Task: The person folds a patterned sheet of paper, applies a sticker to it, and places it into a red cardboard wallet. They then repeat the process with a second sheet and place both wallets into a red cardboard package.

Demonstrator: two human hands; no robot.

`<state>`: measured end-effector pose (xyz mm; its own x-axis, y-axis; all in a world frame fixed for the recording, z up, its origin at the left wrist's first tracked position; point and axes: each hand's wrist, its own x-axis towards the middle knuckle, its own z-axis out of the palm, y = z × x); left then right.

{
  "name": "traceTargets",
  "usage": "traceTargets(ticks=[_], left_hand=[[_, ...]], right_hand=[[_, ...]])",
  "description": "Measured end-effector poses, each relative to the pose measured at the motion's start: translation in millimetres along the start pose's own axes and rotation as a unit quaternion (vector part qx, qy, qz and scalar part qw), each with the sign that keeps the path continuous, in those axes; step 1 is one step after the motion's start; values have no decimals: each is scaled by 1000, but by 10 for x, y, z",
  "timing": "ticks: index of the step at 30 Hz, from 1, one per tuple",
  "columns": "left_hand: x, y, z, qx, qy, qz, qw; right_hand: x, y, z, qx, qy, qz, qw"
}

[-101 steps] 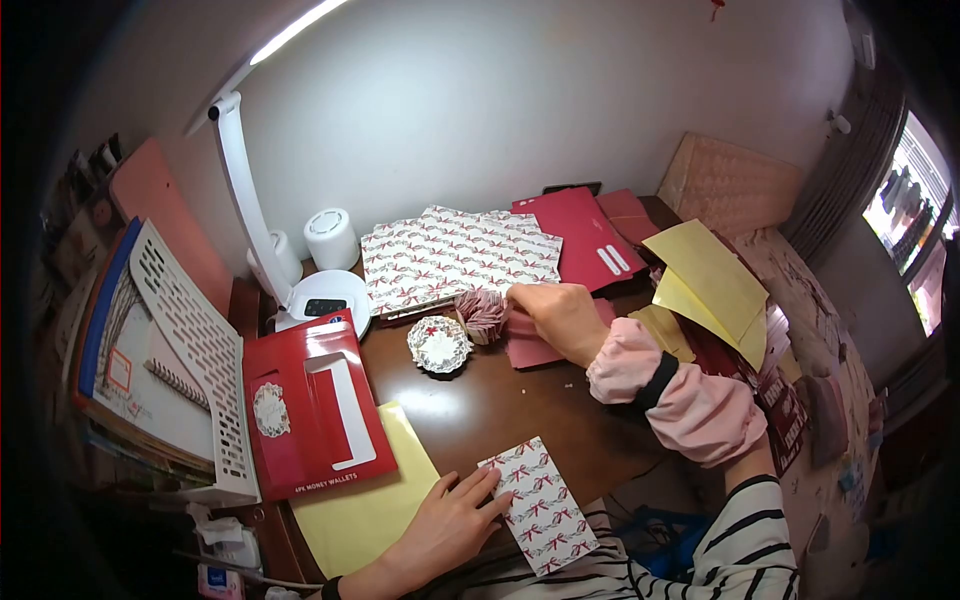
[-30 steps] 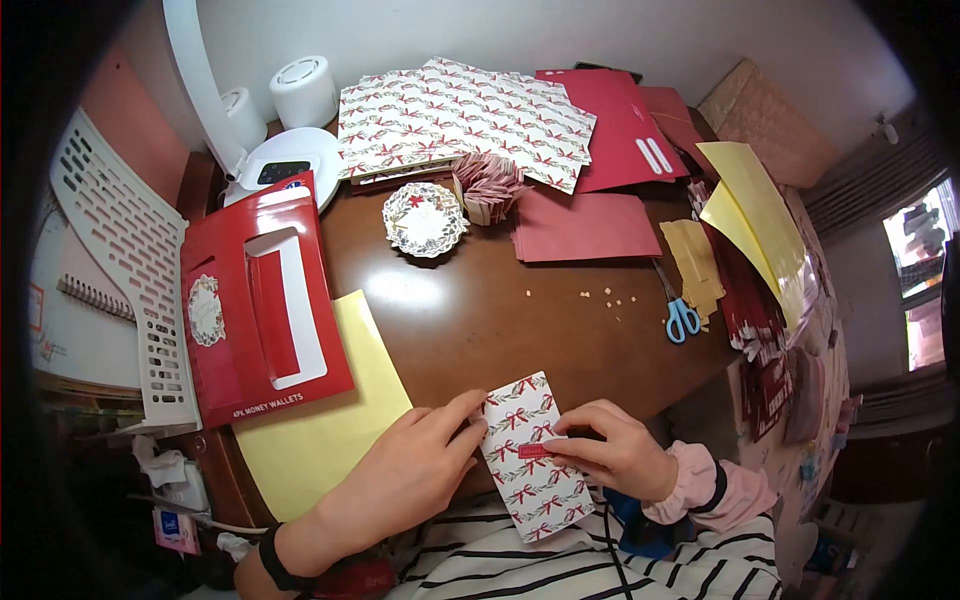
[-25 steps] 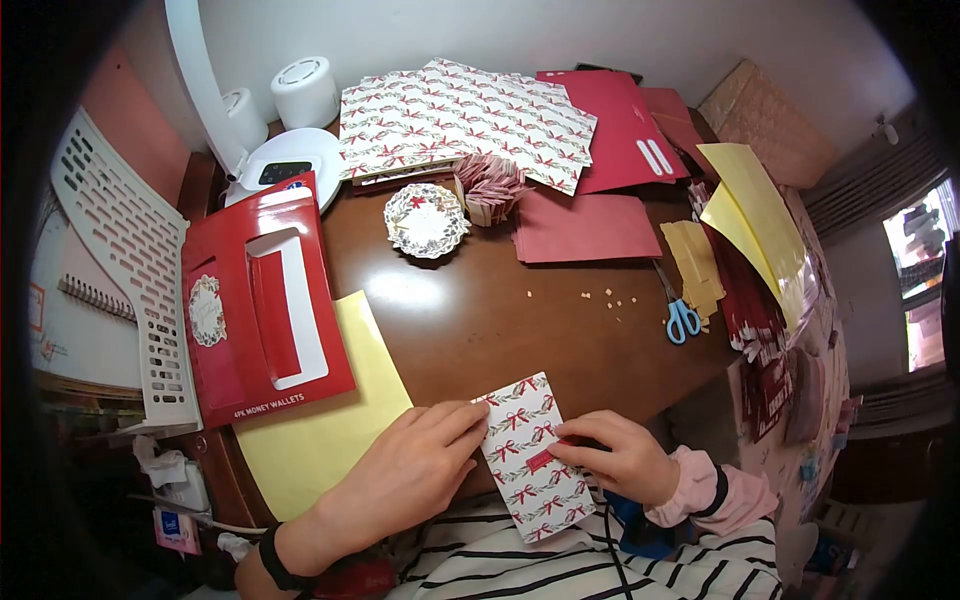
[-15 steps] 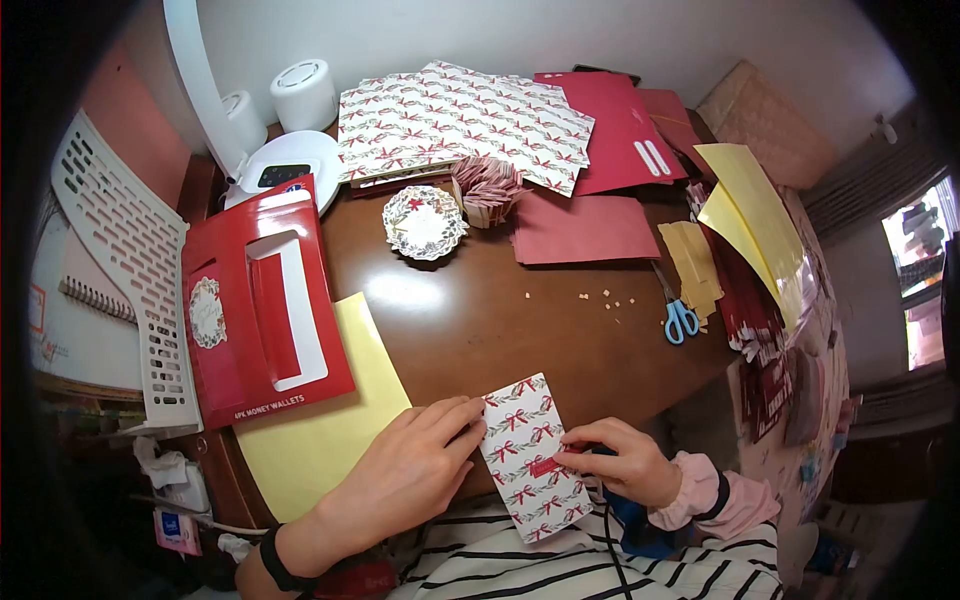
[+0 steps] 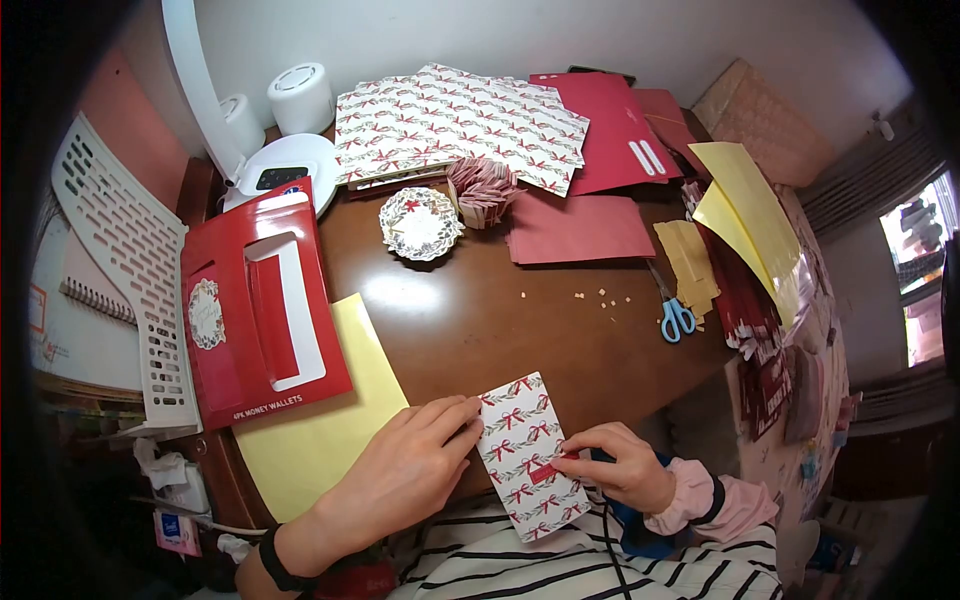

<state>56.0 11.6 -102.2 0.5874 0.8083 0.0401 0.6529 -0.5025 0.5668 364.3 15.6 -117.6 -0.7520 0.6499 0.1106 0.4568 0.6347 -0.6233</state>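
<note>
A white card (image 5: pixel 522 428) printed with green garlands and red bows lies tilted at the table's front edge, above my lap. My left hand (image 5: pixel 425 455) rests along its left side, fingers close together and tips on the upper left edge; the thumb is largely hidden. On the card's lower right part is a small red label (image 5: pixel 541 474). The thumb and forefinger of my right hand (image 5: pixel 622 468) are pinched at the label's right end, touching the card. Fine print on the label is too small to read.
A red money-wallet box (image 5: pixel 330 375) lies on yellow paper (image 5: pixel 375 360) at left. Patterned cards (image 5: pixel 460 125), a round wreath-print stack (image 5: pixel 420 224) and red envelopes (image 5: pixel 580 230) stand behind. Blue-handled scissors (image 5: pixel 677 320) and small paper scraps (image 5: pixel 602 292) lie at right.
My right fingertips have shifted slightly on the red label, showing a little more of its left part. My left hand and the card stay nearly the same; the whole view shifts slightly.
</note>
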Motion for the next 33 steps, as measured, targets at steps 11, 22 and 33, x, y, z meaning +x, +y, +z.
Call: traceTargets(ticks=[11, 22, 33], left_hand=[[3, 2, 13, 18, 1, 7, 1000], [-10, 7, 15, 23, 0, 4, 1000], [-12, 5, 16, 33, 2, 7, 999]], right_hand=[[-19, -90, 22, 11, 19, 33, 999], [46, -126, -62, 47, -18, 17, 999], [67, -221, -76, 18, -32, 58, 998]])
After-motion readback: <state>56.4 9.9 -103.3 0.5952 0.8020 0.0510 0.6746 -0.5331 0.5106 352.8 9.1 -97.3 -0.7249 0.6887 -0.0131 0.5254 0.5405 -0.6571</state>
